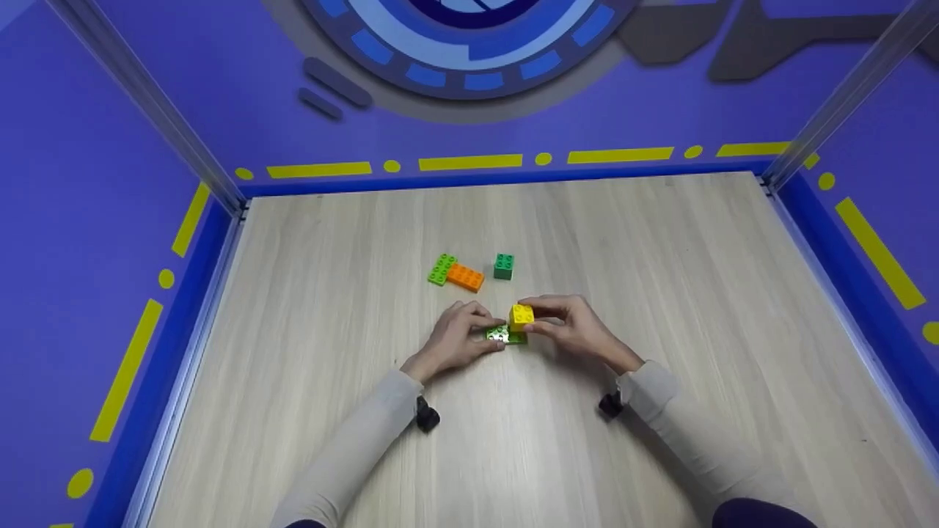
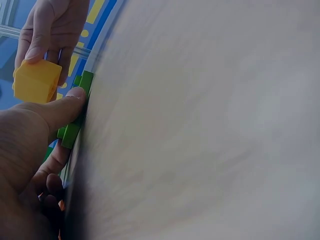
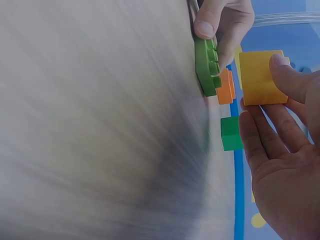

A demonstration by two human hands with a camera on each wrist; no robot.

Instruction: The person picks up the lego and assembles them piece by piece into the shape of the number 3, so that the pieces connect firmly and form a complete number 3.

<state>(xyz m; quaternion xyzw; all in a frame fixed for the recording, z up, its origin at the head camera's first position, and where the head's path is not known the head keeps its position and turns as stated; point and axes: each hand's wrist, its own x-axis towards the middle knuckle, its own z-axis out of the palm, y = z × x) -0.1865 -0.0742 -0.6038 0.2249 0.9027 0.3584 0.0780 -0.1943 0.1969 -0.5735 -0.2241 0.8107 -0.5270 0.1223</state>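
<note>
Sleeved forearms are reaching in from the near edge of the table [image 1: 660, 242], and the two hands are meeting near its middle. Right hand [image 1: 576, 326] is pinching the yellow block [image 1: 521, 316] between thumb and fingertips, holding it just above the green plate [image 1: 506, 335], at the plate's 3 o'clock end. Left hand [image 1: 458, 337] is pressing that flat plate down on the table, thumb and fingers curled at its edges; its long axis is running roughly 9 to 3 o'clock. Out at 12 o'clock, well apart, a lime brick [image 1: 441, 269] and an orange brick [image 1: 466, 277] are lying touching, with a dark green cube [image 1: 503, 266] just beside them. No readable writing is showing on any piece.
</note>
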